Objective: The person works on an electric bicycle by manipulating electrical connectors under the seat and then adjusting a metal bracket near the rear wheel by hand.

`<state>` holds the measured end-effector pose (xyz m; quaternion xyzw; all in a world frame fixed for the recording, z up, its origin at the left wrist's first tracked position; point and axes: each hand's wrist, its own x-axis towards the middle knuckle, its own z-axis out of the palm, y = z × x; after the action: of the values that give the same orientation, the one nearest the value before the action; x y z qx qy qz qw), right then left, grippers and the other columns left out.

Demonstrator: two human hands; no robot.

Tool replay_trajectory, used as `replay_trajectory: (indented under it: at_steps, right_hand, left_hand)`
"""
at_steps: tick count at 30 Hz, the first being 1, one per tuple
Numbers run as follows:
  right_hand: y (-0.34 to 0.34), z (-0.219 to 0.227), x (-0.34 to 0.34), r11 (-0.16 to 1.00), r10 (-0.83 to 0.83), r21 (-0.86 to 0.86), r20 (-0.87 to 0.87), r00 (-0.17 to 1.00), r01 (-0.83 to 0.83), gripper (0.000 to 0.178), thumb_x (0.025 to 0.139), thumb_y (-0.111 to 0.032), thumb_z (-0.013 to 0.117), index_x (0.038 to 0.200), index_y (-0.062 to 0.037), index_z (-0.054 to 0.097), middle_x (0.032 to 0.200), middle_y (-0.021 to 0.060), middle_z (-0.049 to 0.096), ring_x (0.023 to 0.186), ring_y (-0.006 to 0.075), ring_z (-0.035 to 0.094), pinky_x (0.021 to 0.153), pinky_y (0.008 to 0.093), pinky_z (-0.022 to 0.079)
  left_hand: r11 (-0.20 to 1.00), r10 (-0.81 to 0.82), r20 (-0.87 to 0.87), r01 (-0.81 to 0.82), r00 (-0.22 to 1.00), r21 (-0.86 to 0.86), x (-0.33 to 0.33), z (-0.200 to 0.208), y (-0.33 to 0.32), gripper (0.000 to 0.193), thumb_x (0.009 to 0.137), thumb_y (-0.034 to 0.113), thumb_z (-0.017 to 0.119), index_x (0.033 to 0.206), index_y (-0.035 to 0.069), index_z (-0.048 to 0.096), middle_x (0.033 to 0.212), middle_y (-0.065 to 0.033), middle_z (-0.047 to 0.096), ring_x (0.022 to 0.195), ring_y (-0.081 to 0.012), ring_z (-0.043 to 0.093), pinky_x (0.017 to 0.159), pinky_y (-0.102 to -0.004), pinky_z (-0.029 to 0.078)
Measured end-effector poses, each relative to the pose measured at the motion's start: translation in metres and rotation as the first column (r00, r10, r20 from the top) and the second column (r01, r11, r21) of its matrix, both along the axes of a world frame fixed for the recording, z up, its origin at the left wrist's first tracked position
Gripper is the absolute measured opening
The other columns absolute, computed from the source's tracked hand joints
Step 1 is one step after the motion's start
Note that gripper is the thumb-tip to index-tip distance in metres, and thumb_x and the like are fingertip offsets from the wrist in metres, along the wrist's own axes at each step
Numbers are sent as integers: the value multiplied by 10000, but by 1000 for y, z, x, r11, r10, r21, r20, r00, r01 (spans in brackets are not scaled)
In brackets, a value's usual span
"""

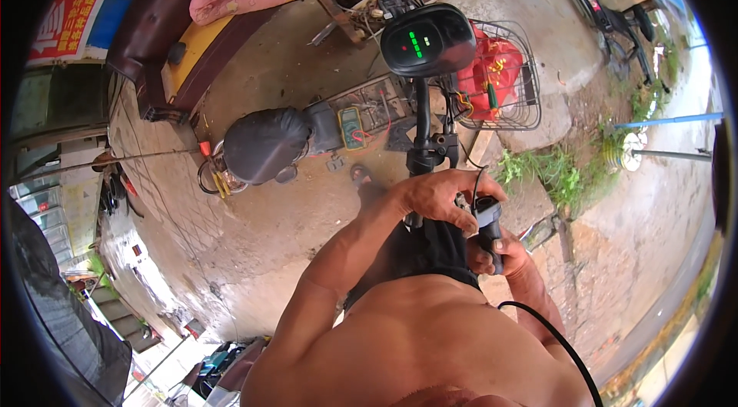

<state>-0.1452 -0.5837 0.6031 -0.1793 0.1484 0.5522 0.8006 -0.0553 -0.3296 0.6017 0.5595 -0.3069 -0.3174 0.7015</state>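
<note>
My right hand (503, 252) is wrapped round a dark handlebar twist grip (490, 235) with a grey collar, held off the bar in front of my waist. A thin black cable runs from its collar end up toward the handlebar. My left hand (442, 196) curls over that collar end, thumb and fingers closed about it; the exact contact is partly hidden. Just beyond is the electric scooter's handlebar (421, 119) with a brake lever (442, 147). A black display (428, 39) on it shows lit green marks.
A wire basket (530, 92) with a red bag (496, 69) hangs beyond the handlebar; a green-handled tool (492, 96) lies there. Left are the black seat (265, 146) and a multimeter (353, 128) with red leads on the footboard. A brown sofa (157, 23) stands behind; bicycles (607, 15) are far right.
</note>
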Motion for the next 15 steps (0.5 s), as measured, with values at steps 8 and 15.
replay_trajectory:
  at_steps: [8,15]
  right_hand:
    - [2,0,2,1000,8,2,24,1000,-8,537,818,-323,781,1187,-31,521,734,79,549,534,169,508,493,299,392]
    - [3,0,3,1000,-5,-13,55,998,5,532,831,-332,771,1183,-20,522,704,70,537,513,164,502,498,312,401]
  left_hand:
    - [998,-6,-39,8,999,55,-1,1,2,745,775,442,859,1367,67,608,1315,-87,638,1225,-241,595,1063,-389,445]
    - [999,0,-43,2,999,43,-1,4,1,723,790,413,845,1373,64,600,1314,-88,636,1220,-245,598,1064,-390,444]
